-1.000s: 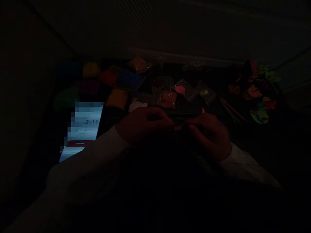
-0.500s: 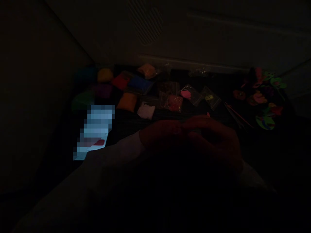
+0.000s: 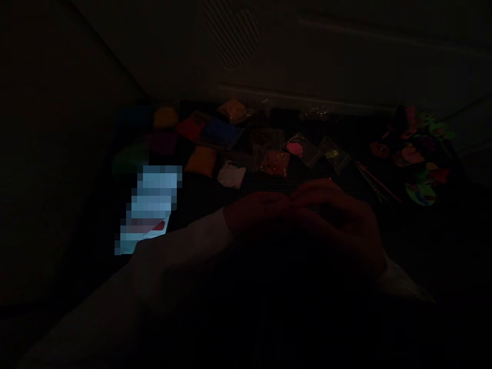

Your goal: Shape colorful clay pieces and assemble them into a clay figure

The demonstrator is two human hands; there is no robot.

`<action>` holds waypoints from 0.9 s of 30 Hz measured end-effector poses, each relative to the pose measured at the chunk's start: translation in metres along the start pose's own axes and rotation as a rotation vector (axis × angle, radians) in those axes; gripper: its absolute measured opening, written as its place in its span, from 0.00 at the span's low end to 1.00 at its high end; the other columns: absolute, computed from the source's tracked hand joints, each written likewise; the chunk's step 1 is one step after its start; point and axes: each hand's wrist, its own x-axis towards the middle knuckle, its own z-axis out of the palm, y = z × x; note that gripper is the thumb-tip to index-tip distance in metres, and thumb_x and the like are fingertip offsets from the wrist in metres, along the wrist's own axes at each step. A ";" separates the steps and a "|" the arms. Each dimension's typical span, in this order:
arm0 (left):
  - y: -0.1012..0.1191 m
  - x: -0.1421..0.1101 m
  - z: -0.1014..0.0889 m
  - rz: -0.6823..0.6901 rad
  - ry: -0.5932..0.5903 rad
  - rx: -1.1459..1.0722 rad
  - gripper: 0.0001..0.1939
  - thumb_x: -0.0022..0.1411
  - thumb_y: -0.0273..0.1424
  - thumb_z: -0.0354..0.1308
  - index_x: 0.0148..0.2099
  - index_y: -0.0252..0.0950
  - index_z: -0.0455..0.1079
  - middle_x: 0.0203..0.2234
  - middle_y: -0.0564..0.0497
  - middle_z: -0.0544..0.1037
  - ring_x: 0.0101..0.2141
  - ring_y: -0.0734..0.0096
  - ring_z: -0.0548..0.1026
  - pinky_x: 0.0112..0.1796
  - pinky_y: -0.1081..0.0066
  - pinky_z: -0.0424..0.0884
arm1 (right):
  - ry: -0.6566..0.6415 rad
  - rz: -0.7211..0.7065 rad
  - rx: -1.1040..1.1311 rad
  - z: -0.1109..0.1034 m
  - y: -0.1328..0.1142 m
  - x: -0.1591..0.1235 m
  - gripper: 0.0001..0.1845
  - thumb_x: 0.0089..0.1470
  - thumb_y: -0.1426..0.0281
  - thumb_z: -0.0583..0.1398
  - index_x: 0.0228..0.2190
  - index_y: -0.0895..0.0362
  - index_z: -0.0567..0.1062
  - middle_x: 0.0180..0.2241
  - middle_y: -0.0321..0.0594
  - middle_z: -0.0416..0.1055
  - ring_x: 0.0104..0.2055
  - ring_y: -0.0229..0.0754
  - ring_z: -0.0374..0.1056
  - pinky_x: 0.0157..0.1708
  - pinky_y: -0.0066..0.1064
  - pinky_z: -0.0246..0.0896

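The scene is very dark. My left hand (image 3: 255, 212) and my right hand (image 3: 338, 215) meet at their fingertips in the middle of the view. Their fingers are curled and pressed together, and whatever may be between them is too dark and small to name. Just beyond the hands lie clear bags of soft coloured material: a white one (image 3: 231, 175), a pinkish-red one (image 3: 273, 163), a bright pink one (image 3: 295, 149) and a yellow-green one (image 3: 331, 154). Past my right fingers lie thin tools (image 3: 378, 182), one of them reddish.
A lit screen (image 3: 156, 197), partly blurred out, lies left of my left forearm. More coloured packs, among them orange (image 3: 201, 161), blue (image 3: 221, 132) and green (image 3: 130, 158), spread at the back left. Small colourful shaped pieces (image 3: 421, 192) cluster at the right. A pale wall (image 3: 346, 61) rises behind.
My right fingers have shifted slightly over the left fingertips, and a small pink spot beyond them is now mostly covered. The bags and screen stay in place.
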 end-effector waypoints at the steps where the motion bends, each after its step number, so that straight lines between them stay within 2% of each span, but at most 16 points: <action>1: 0.001 0.000 0.001 0.002 -0.003 -0.002 0.07 0.56 0.32 0.47 0.29 0.34 0.60 0.27 0.49 0.70 0.29 0.73 0.71 0.34 0.67 0.68 | 0.005 0.009 -0.002 0.000 0.000 0.000 0.03 0.47 0.71 0.59 0.28 0.53 0.72 0.34 0.36 0.67 0.38 0.37 0.65 0.39 0.32 0.60; 5: 0.002 -0.001 0.002 -0.001 -0.003 0.059 0.08 0.57 0.30 0.44 0.28 0.34 0.59 0.26 0.50 0.70 0.29 0.73 0.71 0.34 0.68 0.67 | 0.023 0.044 0.007 0.001 0.000 0.000 0.02 0.47 0.70 0.58 0.27 0.53 0.72 0.34 0.36 0.67 0.37 0.37 0.65 0.39 0.33 0.60; 9: 0.003 0.003 -0.003 0.113 0.035 0.099 0.09 0.56 0.33 0.45 0.26 0.35 0.58 0.22 0.52 0.67 0.25 0.76 0.68 0.28 0.70 0.67 | 0.066 0.092 -0.057 -0.006 0.010 0.001 0.03 0.47 0.68 0.59 0.26 0.53 0.73 0.35 0.35 0.67 0.38 0.38 0.65 0.40 0.34 0.59; 11: 0.005 0.005 -0.007 0.161 0.131 0.168 0.10 0.54 0.35 0.47 0.26 0.34 0.59 0.21 0.53 0.66 0.22 0.77 0.66 0.26 0.71 0.65 | 0.058 0.120 -0.117 -0.014 0.022 0.001 0.04 0.46 0.67 0.59 0.26 0.53 0.73 0.34 0.36 0.67 0.37 0.38 0.65 0.39 0.34 0.59; 13: 0.008 0.006 -0.010 0.185 0.284 0.282 0.12 0.53 0.37 0.48 0.26 0.34 0.61 0.19 0.53 0.66 0.21 0.77 0.64 0.25 0.71 0.64 | 0.013 0.135 -0.188 -0.024 0.036 0.001 0.05 0.46 0.66 0.59 0.26 0.54 0.74 0.34 0.36 0.68 0.36 0.37 0.65 0.37 0.34 0.60; 15: 0.010 0.006 -0.011 0.209 0.419 0.480 0.13 0.53 0.38 0.50 0.26 0.33 0.64 0.20 0.53 0.68 0.22 0.76 0.65 0.26 0.71 0.64 | -0.063 0.145 -0.286 -0.032 0.048 0.002 0.06 0.46 0.65 0.59 0.26 0.54 0.74 0.35 0.37 0.68 0.37 0.38 0.65 0.40 0.36 0.59; 17: 0.009 0.005 -0.011 0.259 0.487 0.759 0.11 0.52 0.37 0.52 0.29 0.33 0.67 0.23 0.52 0.71 0.26 0.74 0.67 0.30 0.71 0.64 | -0.153 0.137 -0.375 -0.037 0.055 0.004 0.06 0.46 0.66 0.59 0.26 0.54 0.74 0.35 0.37 0.68 0.39 0.39 0.64 0.42 0.37 0.58; 19: 0.005 0.005 -0.010 0.356 0.476 1.031 0.09 0.53 0.34 0.52 0.31 0.34 0.69 0.28 0.52 0.72 0.30 0.73 0.68 0.33 0.71 0.64 | -0.254 0.113 -0.439 -0.038 0.058 0.008 0.05 0.46 0.67 0.58 0.26 0.53 0.74 0.35 0.36 0.68 0.40 0.39 0.64 0.42 0.36 0.57; 22: -0.003 0.006 -0.010 0.513 0.391 1.312 0.08 0.54 0.30 0.51 0.33 0.33 0.70 0.30 0.50 0.72 0.34 0.71 0.68 0.36 0.70 0.64 | -0.398 0.048 -0.502 -0.036 0.058 0.019 0.05 0.46 0.70 0.58 0.27 0.54 0.74 0.34 0.36 0.69 0.38 0.38 0.64 0.40 0.34 0.58; 27: -0.013 0.012 -0.015 0.636 0.280 1.508 0.09 0.56 0.29 0.50 0.33 0.34 0.71 0.29 0.49 0.72 0.33 0.69 0.67 0.36 0.67 0.63 | -0.547 -0.058 -0.571 -0.034 0.057 0.034 0.05 0.47 0.72 0.57 0.26 0.55 0.74 0.31 0.36 0.68 0.34 0.36 0.63 0.37 0.31 0.59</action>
